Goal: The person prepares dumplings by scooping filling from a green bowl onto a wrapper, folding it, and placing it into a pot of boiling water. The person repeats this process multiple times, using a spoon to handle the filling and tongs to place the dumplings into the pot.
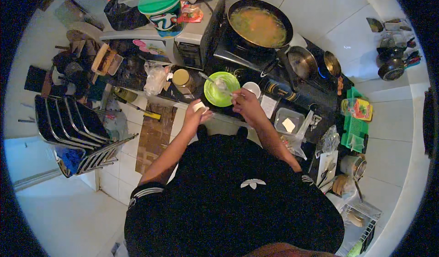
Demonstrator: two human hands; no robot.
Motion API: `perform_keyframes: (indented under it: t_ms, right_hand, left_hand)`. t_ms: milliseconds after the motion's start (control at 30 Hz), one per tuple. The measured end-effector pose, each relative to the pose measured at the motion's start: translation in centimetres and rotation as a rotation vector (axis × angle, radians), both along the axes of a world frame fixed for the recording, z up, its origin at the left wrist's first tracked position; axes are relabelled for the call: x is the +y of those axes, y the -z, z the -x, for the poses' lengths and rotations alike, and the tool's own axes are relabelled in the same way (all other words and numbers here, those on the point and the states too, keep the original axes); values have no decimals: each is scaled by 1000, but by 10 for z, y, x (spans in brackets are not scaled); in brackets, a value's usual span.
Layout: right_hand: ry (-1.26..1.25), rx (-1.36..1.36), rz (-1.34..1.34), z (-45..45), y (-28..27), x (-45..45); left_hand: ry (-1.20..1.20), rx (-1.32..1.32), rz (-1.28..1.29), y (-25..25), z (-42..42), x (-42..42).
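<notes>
My left hand (196, 114) holds a small pale square piece (199, 107), perhaps a piece of tofu or dough, on its fingers in front of the counter. At the right rim of a lime-green bowl (212, 97), my right hand (244, 103) grips a thin utensil (227, 92) that reaches into the bowl. Some whitish matter sits inside, and a spoon handle (203, 75) leans over the far left rim. A small white bowl (252, 88) stands just beyond my right hand. To the right, a clear plastic container (297, 117) holds another pale square piece (288, 125).
A wide pan (259, 25) of orange-yellow liquid sits on the stove behind the bowl, with a saucepan (303, 63) and a smaller pan (331, 64) nearby. Left of the bowl are a gold-lidded jar (181, 77) and a plastic bag (156, 78). Stacked chairs (72, 123) stand left.
</notes>
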State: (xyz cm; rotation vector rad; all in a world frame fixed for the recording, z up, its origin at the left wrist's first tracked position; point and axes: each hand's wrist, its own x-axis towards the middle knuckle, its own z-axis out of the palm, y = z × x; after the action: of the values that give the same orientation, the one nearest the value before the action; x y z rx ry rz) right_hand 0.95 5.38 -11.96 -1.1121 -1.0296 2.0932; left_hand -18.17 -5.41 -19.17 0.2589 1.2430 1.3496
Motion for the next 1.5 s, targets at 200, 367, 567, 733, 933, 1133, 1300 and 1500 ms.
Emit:
perform_keyframes:
  t_ms: [200, 367, 567, 733, 933, 1133, 1300, 1500]
  right_hand:
    - [-23, -382, -856, -30, -95, -33]
    - [-43, -510, -1144, -48, -119, -45]
    - [-133, -640, -1378, -70, -119, -39]
    - [-158, -683, -1406, -85, -114, -34]
    - [-195, -711, -1430, -94, -111, -21]
    - [-198, -672, -1471, -95, -110, -14]
    - [-225, -602, -1423, -94, -109, -9]
    - [-167, -548, -1416, -84, -115, -12]
  left_hand:
    - [8, -498, -466, -104, -16, 1]
    - [50, -287, -519, -163, -61, 23]
    - [87, -154, -584, -189, -90, 33]
    - [87, -24, -595, -183, -105, 39]
    - [81, 73, -591, -181, -116, 47]
    - [117, 192, -587, -175, -116, 52]
    - [115, 363, -550, -178, -112, 51]
    - [92, 249, -515, -170, -99, 51]
